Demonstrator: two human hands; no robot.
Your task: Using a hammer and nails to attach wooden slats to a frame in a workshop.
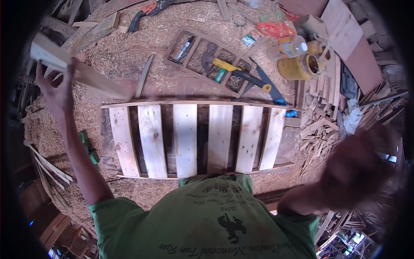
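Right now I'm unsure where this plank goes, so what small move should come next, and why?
Probably bring the plank in the left hand down toward the slatted frame. Six slats already lie across its rails with gaps between them, and the plank is raised off to the left of it. The right hand is blurred, so I can't tell what it holds.

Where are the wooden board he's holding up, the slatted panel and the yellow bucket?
Board [82, 71], head view: middle of its long face, just right of the left hand [56, 88].
Slatted panel [185, 140], head view: centre of the third slat from the left.
Yellow bucket [293, 69], head view: its outer side wall.
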